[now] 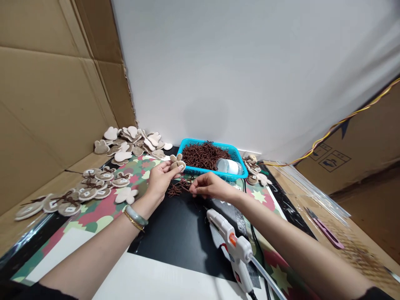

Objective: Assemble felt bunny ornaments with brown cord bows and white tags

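Observation:
My left hand (160,177) is closed on a beige bunny-shaped fabric patch (177,163), held up just in front of the blue basket. Its fingers partly cover the patch. Beside it, my right hand (208,186) pinches a brown cord bow (186,189) at the edge of a small pile of brown bows (175,188) on the black mat (175,233). The fingertips hide part of that bow. A white glue gun (231,246) with a clear glue stick in its back lies below my right forearm.
A blue basket (190,170) holds many brown bows (203,156) and a clear jar (228,166). Bunny patches (125,143) are heaped at back left; patches with bows (93,187) lie nearer. At right are clear glue sticks (318,191) and a pink-handled cutter (328,233).

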{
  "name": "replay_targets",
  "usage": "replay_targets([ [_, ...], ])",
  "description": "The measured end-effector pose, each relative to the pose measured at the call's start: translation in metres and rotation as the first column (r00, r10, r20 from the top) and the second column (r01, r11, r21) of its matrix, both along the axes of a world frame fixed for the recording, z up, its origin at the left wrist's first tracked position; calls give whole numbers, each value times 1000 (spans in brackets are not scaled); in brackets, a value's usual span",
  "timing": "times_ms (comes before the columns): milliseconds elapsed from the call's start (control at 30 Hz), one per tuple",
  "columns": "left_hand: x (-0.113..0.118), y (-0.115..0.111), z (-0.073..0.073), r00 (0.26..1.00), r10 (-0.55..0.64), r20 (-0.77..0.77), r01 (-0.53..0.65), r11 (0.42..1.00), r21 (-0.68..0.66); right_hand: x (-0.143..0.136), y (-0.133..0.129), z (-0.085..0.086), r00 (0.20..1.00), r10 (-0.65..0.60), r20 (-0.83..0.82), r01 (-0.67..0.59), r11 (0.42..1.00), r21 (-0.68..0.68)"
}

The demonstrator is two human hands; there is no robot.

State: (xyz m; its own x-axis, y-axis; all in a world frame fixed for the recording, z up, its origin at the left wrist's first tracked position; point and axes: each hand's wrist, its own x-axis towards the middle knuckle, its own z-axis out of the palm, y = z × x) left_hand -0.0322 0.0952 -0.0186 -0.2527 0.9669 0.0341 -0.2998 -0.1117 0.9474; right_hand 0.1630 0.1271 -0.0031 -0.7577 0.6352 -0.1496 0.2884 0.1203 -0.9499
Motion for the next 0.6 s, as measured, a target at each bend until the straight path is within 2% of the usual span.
replay_targets([
  [100,-6,3,2,999,43,0,-43,999,16,-5,-1,-2,992,35,125,-65,967,248],
  [233,-8,6,-1,999,42,5,-42,999,22,-11,5,1,982,27,188,-109,889,446],
  [400,-8,7,-4,999,36,-9,-36,999,12,-27,10,6,948,30,317,-208,812,546],
  [500,-8,7,-3,999,47,-4,-47,999,-6,-40,10,0,908,-47,417,-237,762,602],
  [600,-8,7,-2,999,49,-2,-49,999,-11,-48,8,-6,888,-111,447,-234,727,645],
])
